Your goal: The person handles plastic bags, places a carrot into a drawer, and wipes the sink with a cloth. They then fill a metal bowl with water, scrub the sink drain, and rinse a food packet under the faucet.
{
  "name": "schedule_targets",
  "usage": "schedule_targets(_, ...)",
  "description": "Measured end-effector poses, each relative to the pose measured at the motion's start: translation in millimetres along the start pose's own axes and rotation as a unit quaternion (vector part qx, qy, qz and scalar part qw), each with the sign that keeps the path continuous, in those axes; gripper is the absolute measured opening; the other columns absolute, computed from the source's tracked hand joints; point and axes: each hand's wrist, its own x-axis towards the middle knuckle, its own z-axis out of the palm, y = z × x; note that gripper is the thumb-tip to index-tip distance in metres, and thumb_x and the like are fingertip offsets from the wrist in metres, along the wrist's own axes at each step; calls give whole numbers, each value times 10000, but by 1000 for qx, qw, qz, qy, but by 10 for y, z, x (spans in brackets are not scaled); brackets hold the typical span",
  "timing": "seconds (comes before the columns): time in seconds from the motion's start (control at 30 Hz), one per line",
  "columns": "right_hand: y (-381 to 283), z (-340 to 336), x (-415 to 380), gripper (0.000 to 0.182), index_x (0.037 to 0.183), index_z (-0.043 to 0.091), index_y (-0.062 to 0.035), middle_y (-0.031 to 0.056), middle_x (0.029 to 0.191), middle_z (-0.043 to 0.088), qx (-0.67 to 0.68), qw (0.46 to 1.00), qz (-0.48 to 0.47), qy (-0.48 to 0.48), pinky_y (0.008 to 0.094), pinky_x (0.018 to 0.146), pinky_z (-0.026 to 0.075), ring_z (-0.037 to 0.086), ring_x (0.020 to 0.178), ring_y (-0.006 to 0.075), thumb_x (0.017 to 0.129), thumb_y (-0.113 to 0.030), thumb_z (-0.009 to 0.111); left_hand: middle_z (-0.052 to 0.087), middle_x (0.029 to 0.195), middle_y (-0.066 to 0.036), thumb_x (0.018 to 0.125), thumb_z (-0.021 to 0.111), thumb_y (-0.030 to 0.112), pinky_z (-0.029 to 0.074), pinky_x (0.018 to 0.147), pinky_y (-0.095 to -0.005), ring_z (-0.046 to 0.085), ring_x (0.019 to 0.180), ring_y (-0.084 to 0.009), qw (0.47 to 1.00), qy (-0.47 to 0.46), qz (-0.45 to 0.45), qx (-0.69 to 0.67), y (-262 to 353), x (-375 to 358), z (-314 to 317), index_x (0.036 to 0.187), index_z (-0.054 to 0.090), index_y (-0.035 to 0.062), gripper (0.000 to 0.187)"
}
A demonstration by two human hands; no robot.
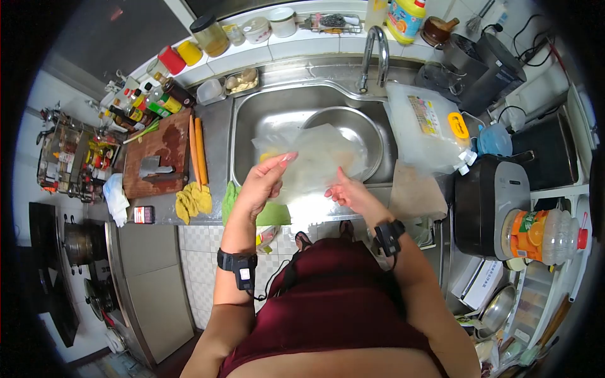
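Note:
A translucent plastic bag (318, 148) is spread over the front of the sink, partly covering a round metal bowl (372, 135). My left hand (268, 179) pinches the bag's left side between thumb and fingers. At the bag's lower right is my right hand (350, 189), its fingers partly curled with a gap from the thumb; whether it touches the film is unclear. Something yellow shows faintly behind the bag near my left fingertips. A green cloth (271, 214) lies on the sink's front edge, below my left hand.
Left of the sink (242, 120), a cutting board (135, 164) bears a cleaver (154, 167), beside rolling pins (200, 151) and a yellow cloth (193, 200). The faucet (377, 57) rises behind. A large plastic container (419, 129) stands on the right.

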Motion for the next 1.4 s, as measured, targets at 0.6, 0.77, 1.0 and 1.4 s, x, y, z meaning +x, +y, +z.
schedule_targets(0.6, -915, -777, -1095, 972, 1337, 284, -148, 170, 1323, 307, -607, 535, -258, 528, 531, 946, 245, 275, 1221, 324, 531, -326, 797, 589, 1105, -18, 887, 504, 195, 224, 379, -143, 293, 438, -12, 995, -12, 4, -99, 89, 344, 401, 1172, 539, 72, 312)
schedule_targets(0.77, -907, -927, -1129, 1070, 1382, 213, -171, 166, 1376, 282, -690, 509, -173, 484, 563, 929, 250, 264, 1264, 334, 507, -366, 797, 565, 1153, -56, 886, 497, 200, 219, 372, -140, 278, 435, -12, 996, -24, 7, -89, 87, 377, 461, 1187, 519, 62, 332)
schedule_targets(1.0, -1002, -1172, -1254, 691, 1299, 371, -130, 147, 1237, 460, -722, 476, -245, 438, 439, 842, 368, 449, 1130, 277, 675, -212, 656, 554, 1174, -73, 885, 494, 202, 219, 373, -138, 266, 433, -10, 996, -21, 4, -89, 57, 405, 450, 1188, 517, 58, 336)
schedule_targets(1.4, -1022, -1237, -1287, 398, 1155, 521, -88, 94, 1116, 561, -678, 333, -384, 530, 418, 831, 385, 524, 995, 221, 758, -82, 486, 570, 1137, -62, 882, 508, 163, 238, 387, -136, 302, 444, -15, 992, -32, 0, -122, 117, 377, 360, 1174, 534, 72, 307)
